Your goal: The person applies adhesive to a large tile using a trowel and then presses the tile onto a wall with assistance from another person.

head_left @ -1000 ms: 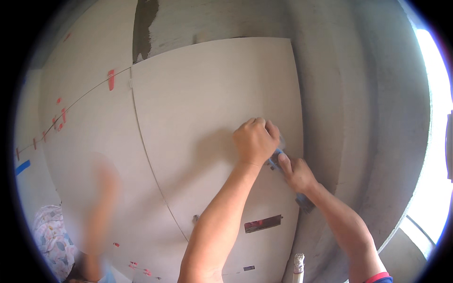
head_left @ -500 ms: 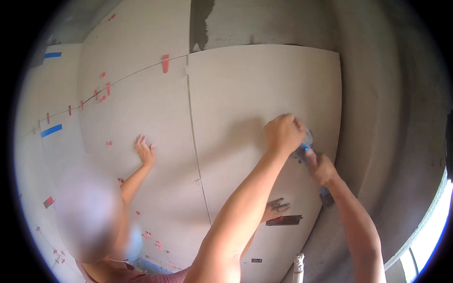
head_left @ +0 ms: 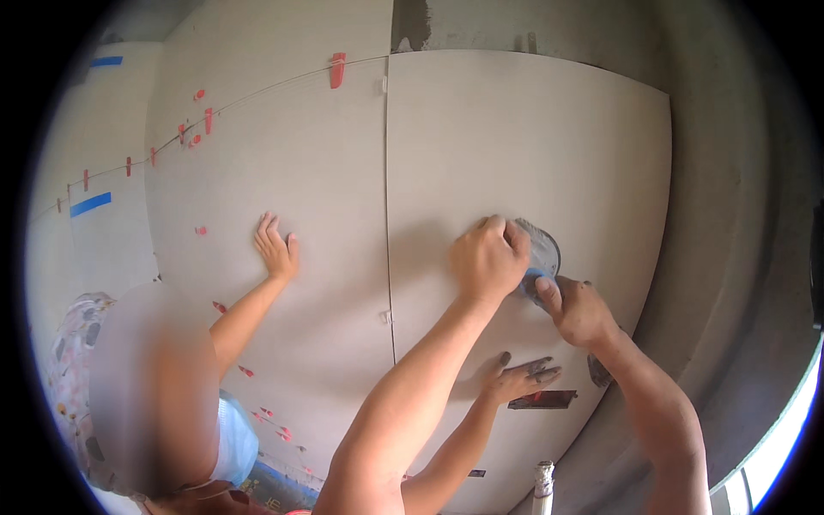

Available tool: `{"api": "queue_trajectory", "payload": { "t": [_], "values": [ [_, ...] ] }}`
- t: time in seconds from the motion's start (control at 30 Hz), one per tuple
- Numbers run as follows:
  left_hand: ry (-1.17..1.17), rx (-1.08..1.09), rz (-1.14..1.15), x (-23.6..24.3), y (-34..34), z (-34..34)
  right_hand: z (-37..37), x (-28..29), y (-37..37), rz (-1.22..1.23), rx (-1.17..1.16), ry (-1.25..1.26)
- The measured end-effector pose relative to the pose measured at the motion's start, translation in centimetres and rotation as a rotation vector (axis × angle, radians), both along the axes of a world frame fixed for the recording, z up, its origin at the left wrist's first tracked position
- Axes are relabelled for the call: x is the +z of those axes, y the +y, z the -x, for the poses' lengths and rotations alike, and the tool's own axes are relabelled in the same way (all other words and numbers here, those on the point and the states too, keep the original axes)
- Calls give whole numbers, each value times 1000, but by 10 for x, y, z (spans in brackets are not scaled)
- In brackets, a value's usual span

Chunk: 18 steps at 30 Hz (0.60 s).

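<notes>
A handheld tile vibrator (head_left: pixel 541 249), with a round grey pad and some blue on its body, rests against a large beige wall tile (head_left: pixel 524 129). My left hand (head_left: pixel 491 260) is closed at the pad's left side, its fingers curled over the tool. My right hand (head_left: pixel 582 313) wraps the handle, thumb on top. A dark block (head_left: pixel 599 371) shows behind my right wrist, probably the tool's lower end. Between the pad and the tile the contact is hidden.
A co-worker at lower left presses one hand (head_left: pixel 276 249) on the neighbouring tile (head_left: pixel 300 163), the other (head_left: pixel 525 378) low on mine, above a dark rectangular cutout (head_left: pixel 542 400). Red wedges (head_left: pixel 337 70) sit along the joints. A white pipe (head_left: pixel 542 489) stands below; bare concrete (head_left: pixel 712 215) borders the right.
The view has shifted, so the tiles sit further right in it. Across the tile, my hands and the vibrator have moved left and slightly down. The co-worker's head has turned.
</notes>
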<state>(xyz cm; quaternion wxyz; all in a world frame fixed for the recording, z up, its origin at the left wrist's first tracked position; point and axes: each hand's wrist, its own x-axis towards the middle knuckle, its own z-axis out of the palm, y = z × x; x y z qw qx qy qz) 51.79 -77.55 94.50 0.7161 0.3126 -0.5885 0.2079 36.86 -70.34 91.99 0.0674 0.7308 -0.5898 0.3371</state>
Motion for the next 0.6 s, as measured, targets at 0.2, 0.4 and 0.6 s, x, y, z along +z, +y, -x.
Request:
{"api": "queue_trajectory", "payload": {
  "t": [0.2, 0.4, 0.6],
  "values": [
    [-7, 16, 18, 30, -3, -9, -10, 27, -5, 67, 12, -6],
    [3, 41, -4, 62, -6, -17, -21, 57, -9, 109, 41, 6],
    [43, 94, -58, 99, -8, -29, -35, 96, -8, 79, 48, -6]
  ]
}}
